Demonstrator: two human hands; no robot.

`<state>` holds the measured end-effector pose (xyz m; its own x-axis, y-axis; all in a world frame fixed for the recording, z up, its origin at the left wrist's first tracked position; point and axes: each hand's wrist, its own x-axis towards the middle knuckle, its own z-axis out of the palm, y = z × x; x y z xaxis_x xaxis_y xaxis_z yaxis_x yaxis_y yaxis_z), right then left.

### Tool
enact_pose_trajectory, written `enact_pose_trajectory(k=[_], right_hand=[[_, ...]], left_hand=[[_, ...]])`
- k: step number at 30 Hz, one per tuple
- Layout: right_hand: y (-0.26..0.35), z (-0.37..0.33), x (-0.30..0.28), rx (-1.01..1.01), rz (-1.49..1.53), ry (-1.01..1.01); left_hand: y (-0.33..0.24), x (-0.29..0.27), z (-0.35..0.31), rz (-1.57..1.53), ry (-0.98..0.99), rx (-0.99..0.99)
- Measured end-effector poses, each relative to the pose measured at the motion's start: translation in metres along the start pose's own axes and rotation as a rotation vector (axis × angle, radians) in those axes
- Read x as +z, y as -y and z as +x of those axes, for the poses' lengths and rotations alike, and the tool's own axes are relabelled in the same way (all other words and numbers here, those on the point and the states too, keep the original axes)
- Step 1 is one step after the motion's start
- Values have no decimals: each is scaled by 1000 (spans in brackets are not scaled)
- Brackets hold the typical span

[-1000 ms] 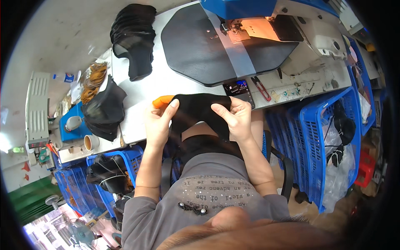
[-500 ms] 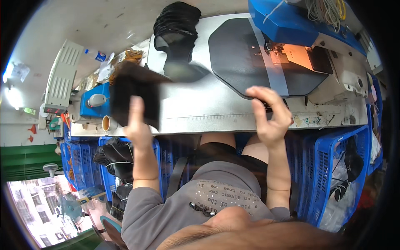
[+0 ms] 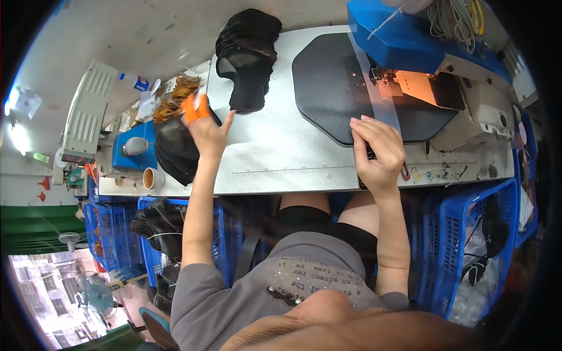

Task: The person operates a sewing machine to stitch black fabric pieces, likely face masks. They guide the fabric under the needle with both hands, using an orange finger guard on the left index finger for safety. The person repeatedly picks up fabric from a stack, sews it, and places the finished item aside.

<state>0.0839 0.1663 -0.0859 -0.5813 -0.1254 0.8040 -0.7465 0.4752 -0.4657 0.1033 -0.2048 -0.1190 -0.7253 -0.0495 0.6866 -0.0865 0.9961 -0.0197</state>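
Observation:
My left hand (image 3: 206, 133), with an orange covering on its fingers, is over a pile of black fabric pieces (image 3: 174, 151) at the table's left. Its thumb stands apart from the fingers, and I see nothing gripped. My right hand (image 3: 379, 153) is by the near edge of the black octagonal plate (image 3: 328, 88) of a sewing machine (image 3: 404, 38). Its fingers are bent and pressed together; whatever they may hold is hidden. Beside its wrist shows a small red loop-shaped thing (image 3: 405, 171). Another stack of black shaped pieces (image 3: 249, 64) lies at the back, left of the plate.
A blue device with a white knob (image 3: 136, 145) and a cardboard tube (image 3: 153, 178) flank the left pile. Brown scraps (image 3: 181, 93) lie behind it. Blue crates (image 3: 430, 234) stand below the table on both sides. A ruler scale (image 3: 293, 171) runs along the front edge.
My left hand has let go of a black fabric piece, which now lies on the left pile, and has moved up. My right hand's fingers have closed together near the plate's edge.

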Motion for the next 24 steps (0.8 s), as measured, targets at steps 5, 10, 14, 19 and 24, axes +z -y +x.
enact_pose_trajectory(k=[5, 10, 14, 19, 24], right_hand=[[2, 0, -2, 2, 7, -3], [3, 2, -4, 10, 50, 36], [0, 1, -11, 36, 89, 45], [5, 14, -28, 346, 312, 116], [3, 37, -27, 340, 91, 221]], left_hand=[[-26, 47, 9, 197, 480, 371], [1, 99, 17, 30, 363, 365], [-48, 66, 53, -109, 170, 9], [-119, -30, 109, -498, -122, 42], [-209, -46, 83, -513, -58, 408]])
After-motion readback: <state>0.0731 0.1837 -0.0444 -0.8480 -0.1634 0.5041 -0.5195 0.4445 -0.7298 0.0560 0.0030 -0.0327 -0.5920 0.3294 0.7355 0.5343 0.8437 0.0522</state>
